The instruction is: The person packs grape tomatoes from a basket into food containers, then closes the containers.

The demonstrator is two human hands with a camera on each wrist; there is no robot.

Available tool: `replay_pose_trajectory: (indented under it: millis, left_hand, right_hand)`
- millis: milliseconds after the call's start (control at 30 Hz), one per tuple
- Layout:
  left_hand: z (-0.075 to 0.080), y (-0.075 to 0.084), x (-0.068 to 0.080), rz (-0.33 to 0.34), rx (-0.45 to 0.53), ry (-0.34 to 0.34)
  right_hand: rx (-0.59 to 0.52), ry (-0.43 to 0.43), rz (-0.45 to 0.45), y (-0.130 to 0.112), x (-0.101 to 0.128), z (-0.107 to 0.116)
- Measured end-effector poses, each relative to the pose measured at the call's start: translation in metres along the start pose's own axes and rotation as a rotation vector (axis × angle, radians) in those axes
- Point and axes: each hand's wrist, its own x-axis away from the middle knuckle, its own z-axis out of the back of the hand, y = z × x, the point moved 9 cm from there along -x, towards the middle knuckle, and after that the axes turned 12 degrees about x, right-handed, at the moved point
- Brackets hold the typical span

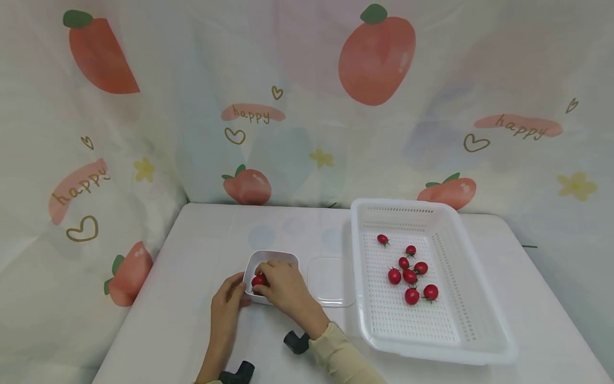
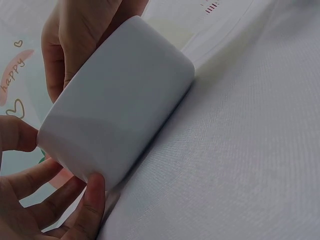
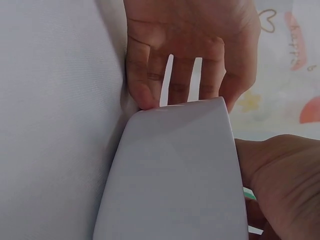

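White plastic dominates the head view: a small square container [image 1: 271,269] sits on the white table [image 1: 182,298], with its clear lid [image 1: 331,280] lying flat just to its right and a perforated basket [image 1: 475,320] beyond that holding eight loose cherry tomatoes [image 1: 410,274]. The left hand [image 1: 227,304] cups the container's near left corner, fingers curled against the wall. The right hand [image 1: 283,285] reaches over the rim with a cherry tomato [image 1: 259,280] at its fingertips, inside the container; whether the fingers pinch it or merely rest on it I cannot tell.

From the left wrist, the container's wall [image 2: 120,100] fills the frame, the thumb [image 2: 92,200] and fingertips pressed on its lower corner, the right hand [image 2: 80,35] above the far edge.

From the right wrist, the left hand's fingers [image 3: 180,65] spread along the container's far edge [image 3: 175,170], and the right hand [image 3: 280,185] is beside its wall; the tomato is hidden.

Risk, as I judge it: the light container could tip or slide under the right hand's weight if the left hand's bracing slackens, and round tomatoes would roll across the smooth table.
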Motion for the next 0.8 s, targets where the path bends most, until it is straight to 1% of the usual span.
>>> replay_pose_trajectory:
  millis: [267, 600, 800]
  left_hand:
    - [-0.001, 0.0, 0.0, 0.0, 0.014, -0.006]
    - [0.0, 0.0, -0.001, -0.005, 0.021, 0.005]
    - [0.0, -0.001, 0.0, 0.001, 0.022, 0.006]
  right_hand:
    - [-0.025, -0.045, 0.011, 0.002, -0.003, -0.005]
    - [-0.037, -0.031, 0.015, 0.003, -0.002, 0.003]
    - [-0.053, 0.007, 0.011, 0.003, 0.0, 0.013]
